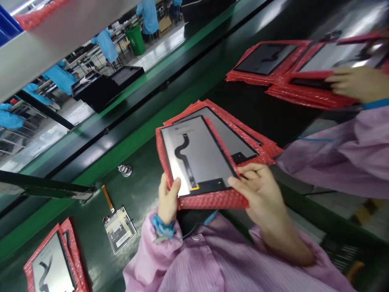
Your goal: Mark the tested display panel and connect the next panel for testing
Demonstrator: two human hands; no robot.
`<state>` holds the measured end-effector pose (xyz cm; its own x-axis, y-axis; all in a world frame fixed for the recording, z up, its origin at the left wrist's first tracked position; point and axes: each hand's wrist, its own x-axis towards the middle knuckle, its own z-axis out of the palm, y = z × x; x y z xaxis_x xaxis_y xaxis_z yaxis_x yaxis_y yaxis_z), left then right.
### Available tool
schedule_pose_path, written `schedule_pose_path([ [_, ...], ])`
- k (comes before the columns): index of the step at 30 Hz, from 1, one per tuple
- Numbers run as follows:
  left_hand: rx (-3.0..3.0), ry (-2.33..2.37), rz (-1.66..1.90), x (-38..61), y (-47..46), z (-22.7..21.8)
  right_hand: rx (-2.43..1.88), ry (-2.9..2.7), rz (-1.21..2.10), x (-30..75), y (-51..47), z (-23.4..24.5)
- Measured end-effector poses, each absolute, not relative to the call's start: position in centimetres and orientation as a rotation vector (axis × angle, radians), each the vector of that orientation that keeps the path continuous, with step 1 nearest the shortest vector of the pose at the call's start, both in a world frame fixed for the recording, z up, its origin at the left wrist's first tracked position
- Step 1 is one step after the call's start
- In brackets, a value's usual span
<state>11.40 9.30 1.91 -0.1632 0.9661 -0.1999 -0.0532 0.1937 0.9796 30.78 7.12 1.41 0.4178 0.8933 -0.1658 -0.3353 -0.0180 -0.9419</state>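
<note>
I hold a grey display panel (197, 154) lying in a red bubble-wrap pouch (212, 199) above the green bench. My left hand (167, 200) grips the pouch's near left corner, thumb on the panel's edge. My right hand (263, 190) grips the near right corner, fingers curled on the panel's dark bottom strip. A black flex cable (182, 148) snakes across the panel. Under it lies a stack of more red pouches with a panel (234, 140).
A small circuit board with an orange ribbon (119, 228) and a metal clip (125, 170) lie on the bench at left. Another pouched panel (51, 263) sits bottom left. A co-worker's hand (355, 83) rests on red pouches (273, 61) top right. Black trays (103, 87) stand on the far line.
</note>
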Motion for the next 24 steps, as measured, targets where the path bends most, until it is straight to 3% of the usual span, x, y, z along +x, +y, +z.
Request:
schedule_pose_path([
  [8,0.581,1.650,1.379,2.3,-1.3,-1.0,-0.948,-1.036,1.635,23.3,4.9,-2.4],
  [13,0.475,1.682,1.327,1.6,-4.0,-4.6,-1.043,-1.200,1.734,21.8,4.8,-6.0],
  [20,1.213,2.240,1.181,3.1,-5.1,-5.9,-1.160,-1.362,1.596,21.4,4.4,-8.6],
  [24,1.682,2.244,0.840,3.2,-6.1,-6.2,-1.219,-1.478,1.484,21.1,4.8,-8.8],
])
